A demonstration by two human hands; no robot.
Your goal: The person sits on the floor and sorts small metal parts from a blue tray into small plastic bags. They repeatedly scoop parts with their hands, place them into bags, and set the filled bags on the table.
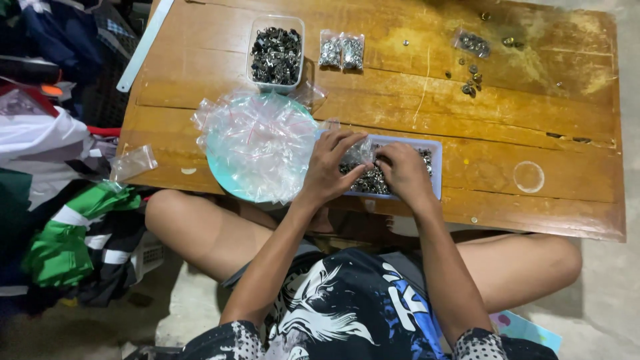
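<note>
Both hands work over a shallow blue-rimmed tray [435, 167] full of small dark metal parts at the near edge of a low wooden table [533, 127]. My left hand [329, 168] pinches a small clear plastic bag [361, 151] above the tray. My right hand [402, 172] rests in the tray with its fingers curled at the bag's opening; whether it holds parts is hidden. Left of the hands, a teal round plate [220, 170] carries a heap of empty clear zip bags [257, 143].
A clear tub [276, 53] of dark metal parts stands at the table's back, with two filled small bags [341, 51] beside it. Another filled bag [473, 44] and loose parts [470, 79] lie at the back right. Clothes [67, 227] are piled on the floor left.
</note>
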